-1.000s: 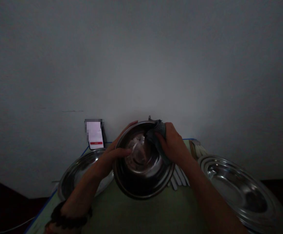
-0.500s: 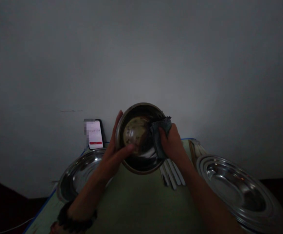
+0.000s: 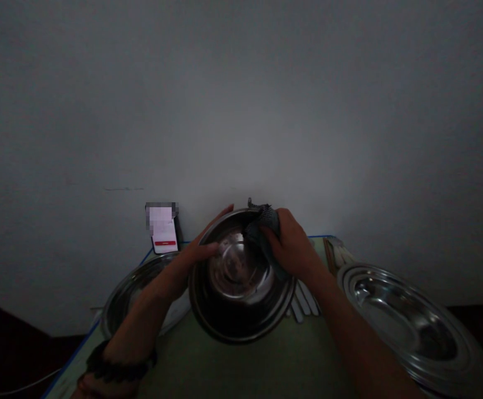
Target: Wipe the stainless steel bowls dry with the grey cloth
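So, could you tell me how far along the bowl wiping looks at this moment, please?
In hand: the left hand grips the rim of the steel bowl, while the right hand presses a grey cloth against its inner wall. Done: nothing can be confirmed; the light is too dim. Possibly left: the steel plate on the right and another plate on the left lie untouched on the table.

Open green tabletop on the near side, between the two forearms. Left is blocked by a steel plate with a phone standing behind it; right is crowded by utensils and a big tray. Far side ends at the wall.
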The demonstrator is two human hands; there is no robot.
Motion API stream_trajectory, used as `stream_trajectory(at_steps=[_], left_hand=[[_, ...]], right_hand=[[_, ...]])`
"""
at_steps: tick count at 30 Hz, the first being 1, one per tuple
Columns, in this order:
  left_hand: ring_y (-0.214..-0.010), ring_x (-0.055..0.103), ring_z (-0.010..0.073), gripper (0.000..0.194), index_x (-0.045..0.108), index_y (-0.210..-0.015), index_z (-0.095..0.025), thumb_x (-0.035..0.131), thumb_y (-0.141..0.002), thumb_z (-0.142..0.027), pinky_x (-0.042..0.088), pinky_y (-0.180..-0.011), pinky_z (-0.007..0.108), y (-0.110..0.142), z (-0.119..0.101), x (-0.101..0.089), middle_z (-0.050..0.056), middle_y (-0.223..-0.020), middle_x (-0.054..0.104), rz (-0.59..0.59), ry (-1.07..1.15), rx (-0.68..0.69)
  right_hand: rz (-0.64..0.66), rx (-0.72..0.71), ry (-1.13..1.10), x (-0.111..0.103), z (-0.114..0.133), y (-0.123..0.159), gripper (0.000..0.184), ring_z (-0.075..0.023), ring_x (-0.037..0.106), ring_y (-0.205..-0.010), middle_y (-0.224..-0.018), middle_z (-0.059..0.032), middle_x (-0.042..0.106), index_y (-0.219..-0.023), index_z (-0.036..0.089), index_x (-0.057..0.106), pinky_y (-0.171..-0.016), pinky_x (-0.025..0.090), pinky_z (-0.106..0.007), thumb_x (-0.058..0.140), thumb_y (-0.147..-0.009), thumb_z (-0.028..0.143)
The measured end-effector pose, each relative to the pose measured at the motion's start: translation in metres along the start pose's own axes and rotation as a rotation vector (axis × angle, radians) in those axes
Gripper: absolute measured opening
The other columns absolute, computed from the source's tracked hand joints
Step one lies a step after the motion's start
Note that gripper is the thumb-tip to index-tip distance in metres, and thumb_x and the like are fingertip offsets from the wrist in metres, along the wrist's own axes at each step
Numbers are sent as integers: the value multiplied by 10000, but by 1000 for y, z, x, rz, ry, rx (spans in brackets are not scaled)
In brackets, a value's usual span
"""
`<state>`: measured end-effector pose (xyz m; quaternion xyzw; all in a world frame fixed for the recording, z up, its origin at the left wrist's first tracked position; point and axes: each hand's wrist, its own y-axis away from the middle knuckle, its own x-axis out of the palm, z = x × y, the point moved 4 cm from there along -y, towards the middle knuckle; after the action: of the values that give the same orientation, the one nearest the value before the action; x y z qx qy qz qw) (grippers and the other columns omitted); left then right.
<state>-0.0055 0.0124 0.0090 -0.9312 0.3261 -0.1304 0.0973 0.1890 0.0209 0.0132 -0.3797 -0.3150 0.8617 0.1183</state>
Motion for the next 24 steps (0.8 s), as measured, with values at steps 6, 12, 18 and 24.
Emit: stream_trajectory(at_steps=[6,12,18,24], left_hand=[[-1440,224,298,872,208,-1481,-444,707,-773,-344,213,-1169,457,0,-14,12,-52,-1549,338,-187,-297,319],[-1437,230,288,940,165,-1492,-435,715,-762,-214,154,-1185,450,2,-19,20,-55,-1526,379,-320,-373,388],[-1391,328,339,857,327,-1446,-431,699,-726,-151,259,-1142,506,2,-13,11,-41,-1465,475,-79,-201,175],[-1368,370,351,758,409,-1428,-357,665,-735,-184,250,-1143,511,5,-7,2,6,-1440,512,32,-128,-104]], right_hand=[[-256,296,-119,0,-24,-1,170,-262,561,-847,-870,-90,570,-846,244,382,-786,451,-445,412,-856,411],[-198,237,-98,5,-20,0,187,-264,562,-860,-894,-97,565,-885,236,378,-771,451,-431,446,-836,403],[-46,42,20,-9,-16,-2,133,-252,567,-831,-899,-87,567,-899,233,407,-728,456,-397,435,-863,358],[161,-54,26,0,2,3,79,-243,569,-825,-918,-76,572,-883,237,412,-727,455,-384,444,-863,307]])
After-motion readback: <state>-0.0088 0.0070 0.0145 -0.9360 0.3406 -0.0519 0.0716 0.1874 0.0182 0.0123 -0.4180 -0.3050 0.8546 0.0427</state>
